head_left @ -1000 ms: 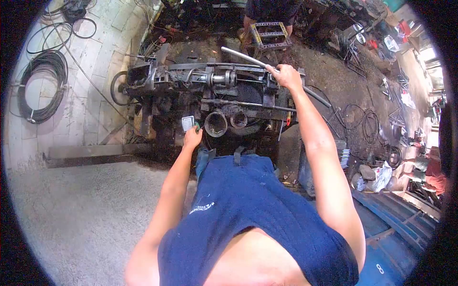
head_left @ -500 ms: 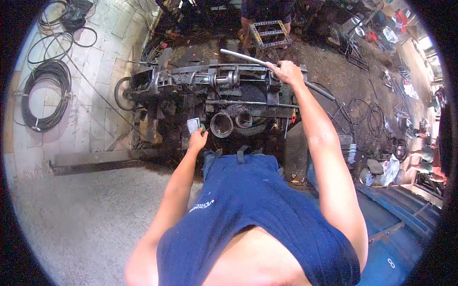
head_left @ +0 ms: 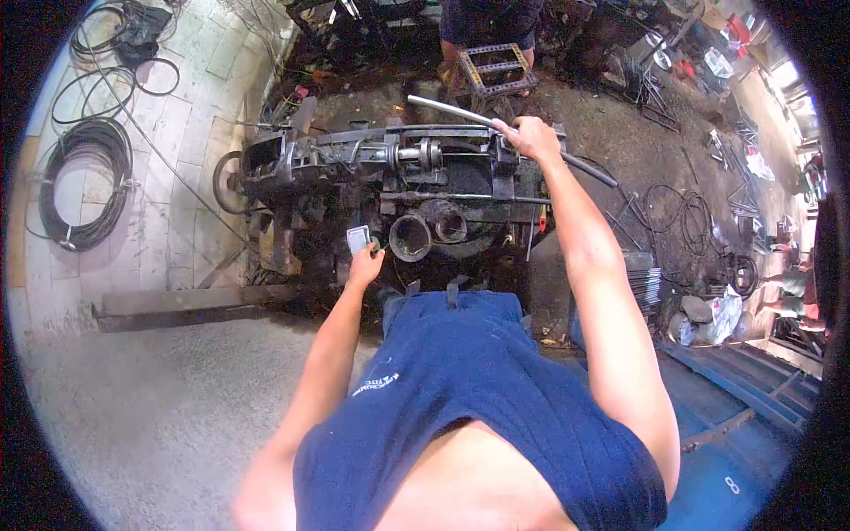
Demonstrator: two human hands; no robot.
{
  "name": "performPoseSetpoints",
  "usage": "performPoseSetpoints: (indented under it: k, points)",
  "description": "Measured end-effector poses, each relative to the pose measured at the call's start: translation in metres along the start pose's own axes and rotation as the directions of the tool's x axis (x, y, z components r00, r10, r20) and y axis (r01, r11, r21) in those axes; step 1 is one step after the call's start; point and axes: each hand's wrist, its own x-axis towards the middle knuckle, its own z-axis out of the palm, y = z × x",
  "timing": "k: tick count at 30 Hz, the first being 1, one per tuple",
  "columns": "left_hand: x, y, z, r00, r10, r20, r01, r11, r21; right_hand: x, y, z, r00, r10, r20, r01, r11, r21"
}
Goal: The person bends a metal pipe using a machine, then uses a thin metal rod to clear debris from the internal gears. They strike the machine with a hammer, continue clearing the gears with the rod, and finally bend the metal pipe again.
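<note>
Open air between left hand [head_left: 367,263] and right hand [head_left: 532,139]; machine [head_left: 416,157] blocks below, round containers [head_left: 410,239] near left hand.

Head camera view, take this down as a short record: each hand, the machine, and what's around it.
Left hand: at a small pale grey plate; grip unclear
Right hand: closed around a long rod, light toward the picture's left, dark toward its right
Machine: dark, grimy, with two round openings facing the wearer
Far left: coiled cable
Beyond machine: slatted stand, another person partly visible behind it
</note>
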Motion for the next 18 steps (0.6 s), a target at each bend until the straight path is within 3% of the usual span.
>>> performPoseSetpoints:
  k: [9,15,18]
  points:
    - [-0.007,-0.002,0.016,0.995,0.020,-0.098,-0.026,0.998,-0.059,-0.004,-0.006,0.002,0.997,-0.068,-0.035,0.067,0.998,-0.013]
    - [-0.011,0.006,0.007,0.998,-0.061,-0.024,0.060,0.996,-0.062,-0.009,-0.002,0.004,0.999,-0.002,-0.052,0.003,1.000,0.019]
    - [-0.011,0.003,0.004,0.999,0.009,-0.041,-0.011,0.999,-0.041,-0.001,0.002,0.007,0.995,-0.005,-0.096,0.005,1.000,-0.006]
